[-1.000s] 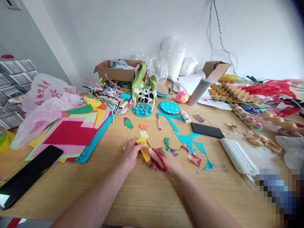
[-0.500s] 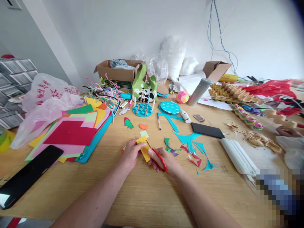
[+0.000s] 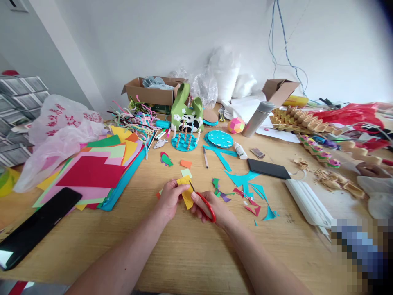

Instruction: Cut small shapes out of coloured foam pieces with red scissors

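The left hand [image 3: 168, 199] pinches the yellow paper [image 3: 186, 196] between both hands, its long side pointing mostly away. The right hand [image 3: 220, 209] grips red scissors [image 3: 211, 209] at the paper's right edge.

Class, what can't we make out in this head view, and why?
All in the head view:
- Yellow piece: partly covered by the left hand.
- Lower orange scrap: mostly behind that hand.
- White bottle: print too small.
- Bottom-right corner: contents blurred into blocks.
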A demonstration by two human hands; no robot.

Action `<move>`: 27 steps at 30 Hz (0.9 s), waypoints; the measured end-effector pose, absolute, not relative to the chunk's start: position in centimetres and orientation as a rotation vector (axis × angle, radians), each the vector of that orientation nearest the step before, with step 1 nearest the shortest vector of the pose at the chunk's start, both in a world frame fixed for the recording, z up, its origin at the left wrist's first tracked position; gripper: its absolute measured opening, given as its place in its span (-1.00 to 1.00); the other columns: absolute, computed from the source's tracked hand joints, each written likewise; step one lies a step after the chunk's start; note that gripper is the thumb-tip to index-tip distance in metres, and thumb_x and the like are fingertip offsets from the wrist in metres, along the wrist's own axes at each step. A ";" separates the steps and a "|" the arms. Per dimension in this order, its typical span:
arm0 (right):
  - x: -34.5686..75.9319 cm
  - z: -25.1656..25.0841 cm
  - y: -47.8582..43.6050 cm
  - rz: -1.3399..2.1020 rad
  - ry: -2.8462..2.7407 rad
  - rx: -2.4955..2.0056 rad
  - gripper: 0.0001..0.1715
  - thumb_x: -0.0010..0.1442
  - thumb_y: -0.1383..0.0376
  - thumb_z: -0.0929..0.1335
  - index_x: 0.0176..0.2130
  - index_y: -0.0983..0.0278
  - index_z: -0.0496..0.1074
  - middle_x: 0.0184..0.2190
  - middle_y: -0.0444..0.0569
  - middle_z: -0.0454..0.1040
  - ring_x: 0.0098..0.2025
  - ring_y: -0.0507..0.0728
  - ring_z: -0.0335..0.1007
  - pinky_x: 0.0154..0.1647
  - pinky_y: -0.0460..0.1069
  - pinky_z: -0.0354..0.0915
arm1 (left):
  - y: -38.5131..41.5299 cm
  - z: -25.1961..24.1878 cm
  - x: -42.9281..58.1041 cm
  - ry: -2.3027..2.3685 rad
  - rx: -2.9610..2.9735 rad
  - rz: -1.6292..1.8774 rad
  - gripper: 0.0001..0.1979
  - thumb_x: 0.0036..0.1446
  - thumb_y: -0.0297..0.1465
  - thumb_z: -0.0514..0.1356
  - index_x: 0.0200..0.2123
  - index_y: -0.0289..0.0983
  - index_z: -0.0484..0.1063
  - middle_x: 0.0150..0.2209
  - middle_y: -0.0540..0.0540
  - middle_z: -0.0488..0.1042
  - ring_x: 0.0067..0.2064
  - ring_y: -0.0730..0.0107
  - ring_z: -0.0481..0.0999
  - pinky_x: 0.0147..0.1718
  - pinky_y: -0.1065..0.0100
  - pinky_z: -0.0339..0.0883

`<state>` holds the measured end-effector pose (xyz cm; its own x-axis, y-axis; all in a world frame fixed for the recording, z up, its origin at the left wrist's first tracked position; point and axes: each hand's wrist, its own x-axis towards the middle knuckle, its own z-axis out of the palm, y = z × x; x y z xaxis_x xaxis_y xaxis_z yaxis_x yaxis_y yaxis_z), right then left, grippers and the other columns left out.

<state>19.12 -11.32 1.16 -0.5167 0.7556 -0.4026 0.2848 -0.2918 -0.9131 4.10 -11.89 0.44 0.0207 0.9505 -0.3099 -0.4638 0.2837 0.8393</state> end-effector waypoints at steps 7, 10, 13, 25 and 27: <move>19.1 1.2 -11.3 1.856 -1.612 -1.296 -0.20 -0.03 -0.36 0.33 -0.56 0.34 0.38 -0.75 -0.16 0.29 -0.74 -0.07 0.17 -0.72 -0.16 0.03 | -12.1 0.1 4.1 0.995 0.647 1.210 -0.77 -0.18 -0.31 0.38 -0.55 -0.30 0.42 -0.60 -0.01 0.41 -0.56 0.39 0.39 -0.53 0.35 0.23; 19.1 1.1 -11.3 1.867 -1.603 -1.283 -0.20 -0.02 -0.36 0.32 -0.56 0.33 0.38 -0.76 -0.18 0.28 -0.75 -0.08 0.15 -0.73 -0.16 0.02 | -12.1 0.0 4.1 0.991 0.651 1.211 -0.77 -0.18 -0.31 0.38 -0.55 -0.31 0.42 -0.59 -0.01 0.41 -0.54 0.38 0.41 -0.51 0.34 0.24; 19.1 1.1 -11.4 1.862 -1.604 -1.284 -0.20 -0.03 -0.36 0.33 -0.56 0.34 0.38 -0.77 -0.18 0.28 -0.76 -0.08 0.15 -0.74 -0.16 0.00 | -12.1 -0.1 4.1 0.991 0.634 1.218 -0.78 -0.19 -0.32 0.38 -0.55 -0.31 0.42 -0.59 -0.01 0.41 -0.54 0.39 0.40 -0.51 0.35 0.24; 19.1 1.1 -11.2 1.859 -1.610 -1.302 -0.21 -0.03 -0.35 0.34 -0.57 0.33 0.37 -0.77 -0.18 0.27 -0.77 -0.08 0.14 -0.75 -0.17 -0.02 | -12.1 0.2 4.2 0.973 0.600 1.194 -0.76 -0.21 -0.33 0.39 -0.54 -0.31 0.40 -0.60 -0.01 0.42 -0.59 0.45 0.36 -0.55 0.37 0.20; 19.1 1.1 -11.2 1.857 -1.607 -1.308 -0.21 -0.03 -0.35 0.33 -0.57 0.33 0.37 -0.77 -0.18 0.28 -0.76 -0.08 0.15 -0.75 -0.17 -0.01 | -12.1 0.3 4.2 0.983 0.589 1.204 -0.75 -0.21 -0.31 0.39 -0.54 -0.31 0.41 -0.59 -0.01 0.42 -0.59 0.45 0.36 -0.54 0.38 0.20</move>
<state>19.11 -11.24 1.08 -0.5085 0.7602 -0.4043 0.2908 -0.2903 -0.9117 4.18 -12.07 0.30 0.0457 0.9501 -0.3086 -0.4925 0.2902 0.8205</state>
